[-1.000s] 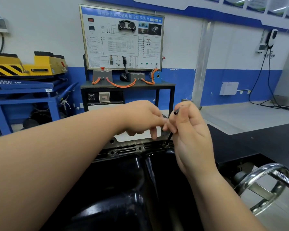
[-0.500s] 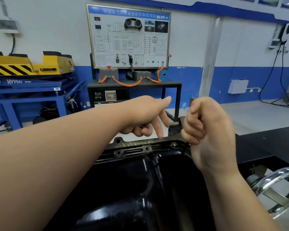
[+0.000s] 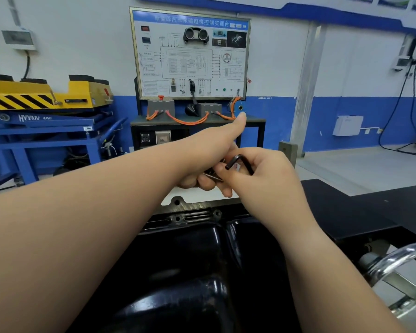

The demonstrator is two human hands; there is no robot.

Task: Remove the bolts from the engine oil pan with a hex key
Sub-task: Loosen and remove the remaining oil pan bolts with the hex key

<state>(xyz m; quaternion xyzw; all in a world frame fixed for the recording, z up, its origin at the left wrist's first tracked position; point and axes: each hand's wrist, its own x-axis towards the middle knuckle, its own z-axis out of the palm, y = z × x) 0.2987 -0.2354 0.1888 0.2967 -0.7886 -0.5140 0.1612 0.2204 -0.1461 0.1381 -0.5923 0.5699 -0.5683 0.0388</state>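
The glossy black oil pan (image 3: 185,272) fills the lower middle, its far flange (image 3: 195,213) showing bolt holes. Both hands meet above that flange. My right hand (image 3: 264,179) grips a black L-shaped hex key (image 3: 240,161), whose short end points left. My left hand (image 3: 209,159) is raised with its thumb sticking up, and its curled fingers hold grey metal bolts (image 3: 213,175). The right fingers touch those bolts. The rest of the bolts is hidden inside the left hand.
A black bench top (image 3: 360,207) runs right of the pan, with a chrome ring handle (image 3: 399,267) at the lower right. Behind stand a training board (image 3: 190,54) on a black stand and a blue and yellow lift table (image 3: 41,109) at left.
The right hand lifted the hex key off the flange bolt and carried it up. Both hands rose and came together, and bolts now show in the left hand.
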